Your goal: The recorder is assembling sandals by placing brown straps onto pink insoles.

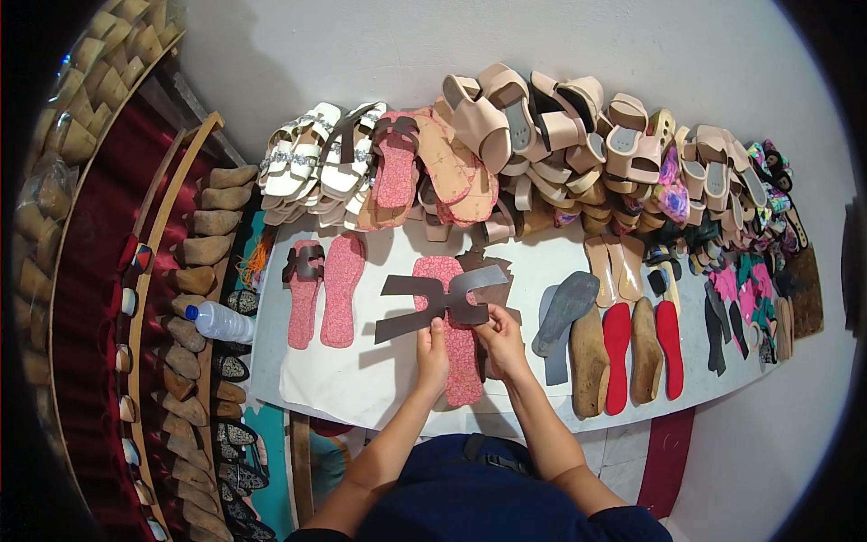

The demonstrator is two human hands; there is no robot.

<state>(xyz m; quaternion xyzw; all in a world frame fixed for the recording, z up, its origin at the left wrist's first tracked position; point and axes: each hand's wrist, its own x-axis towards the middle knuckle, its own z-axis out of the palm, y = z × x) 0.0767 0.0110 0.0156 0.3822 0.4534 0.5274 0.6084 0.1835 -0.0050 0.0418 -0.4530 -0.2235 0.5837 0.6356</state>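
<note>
Head view: dark strap piece held over pink insole

At frame centre, your left hand (432, 354) and right hand (499, 336) pinch the dark cut-out strap (440, 300) above the pink insole (455, 339). Uneven finger grip could skew it off the insole.

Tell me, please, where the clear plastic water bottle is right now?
In the head view, the water bottle lies on its side at the table's left edge, left of the pink insoles and beside the row of wooden shoe lasts.
</note>
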